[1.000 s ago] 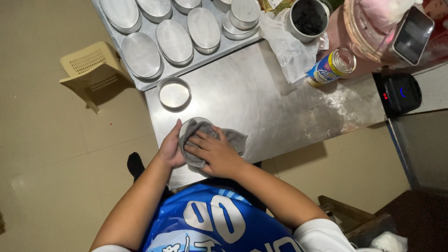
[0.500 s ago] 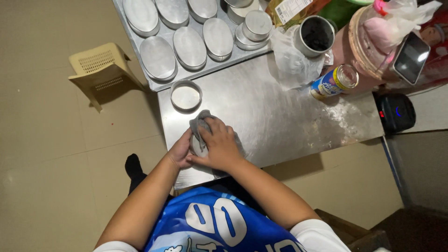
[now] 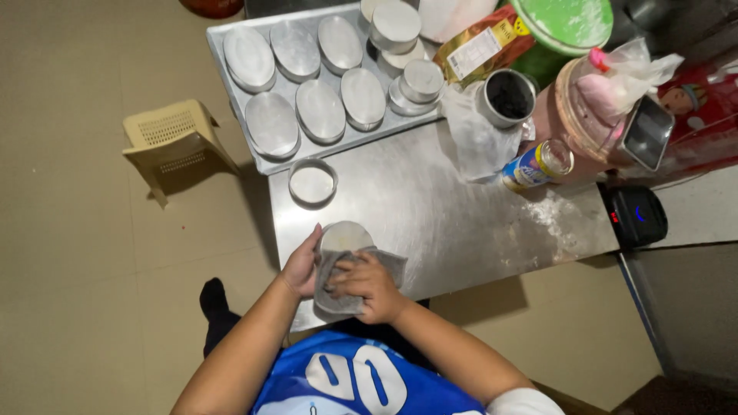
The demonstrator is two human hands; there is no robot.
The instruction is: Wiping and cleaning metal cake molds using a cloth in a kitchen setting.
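Note:
My left hand [image 3: 301,265] cups the side of a small oval metal tin [image 3: 345,236] at the near edge of the steel table [image 3: 438,215]. My right hand [image 3: 367,284] presses a grey cloth [image 3: 338,280] against the tin, covering its lower half. A round tin [image 3: 311,183] stands just beyond, apart from both hands. Further back, a metal tray [image 3: 231,46] holds several upturned oval and round tins.
A beige plastic stool [image 3: 173,142] stands on the floor left of the table. At the back right are a dark-filled metal cup [image 3: 506,96], a clear bag [image 3: 477,142], a small can [image 3: 536,165], a pink container [image 3: 596,115] and a black scale [image 3: 634,215]. Flour dusts the right side.
The view has shifted. My hands stay on the tin and cloth; the tin's pale upper part now shows above the cloth, which earlier covered it.

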